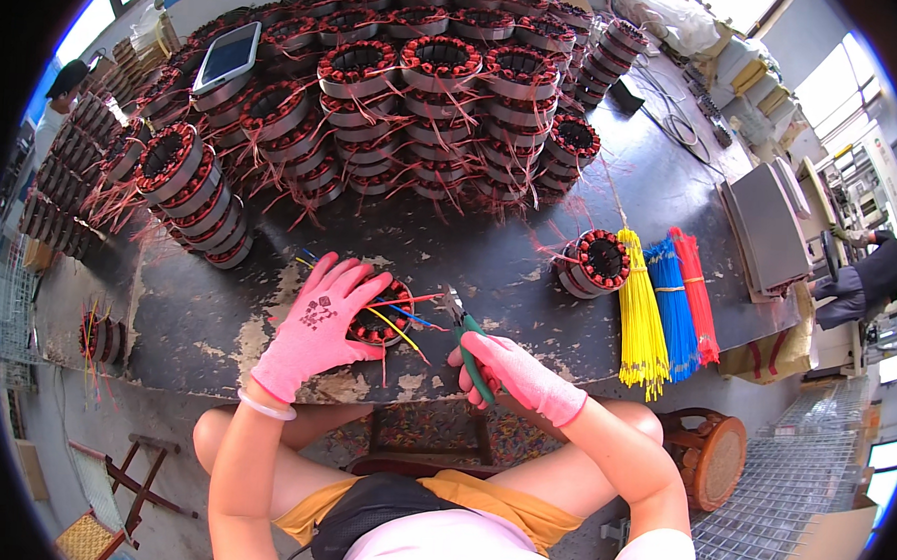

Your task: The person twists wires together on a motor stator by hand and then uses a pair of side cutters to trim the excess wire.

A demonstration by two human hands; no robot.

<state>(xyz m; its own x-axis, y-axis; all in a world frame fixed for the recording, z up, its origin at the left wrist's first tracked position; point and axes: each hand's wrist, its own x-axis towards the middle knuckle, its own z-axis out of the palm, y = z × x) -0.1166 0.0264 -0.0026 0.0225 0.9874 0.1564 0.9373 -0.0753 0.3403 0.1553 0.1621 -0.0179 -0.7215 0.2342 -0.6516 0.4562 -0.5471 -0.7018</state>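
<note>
A motor stator [399,323] with red-wrapped windings lies on the dark worktable near its front edge. Yellow, blue and red lead wires cross its top. My left hand [322,320], in a pink glove, grips the stator's left side, fingers over the far rim and thumb at the near side. Just right of the stator, my right hand [500,367], also gloved in pink, is closed round the green handles of cutting pliers [469,331]. Their metal jaws point away from me, close to the end of a red wire.
Stacked stators [436,109] fill the far side, with a tablet [228,55] on top. To the right are a single stator stack [594,263] and bundles of yellow [644,319], blue [673,305] and red wires [696,301]. Another stator [103,338] sits far left. People are in the background.
</note>
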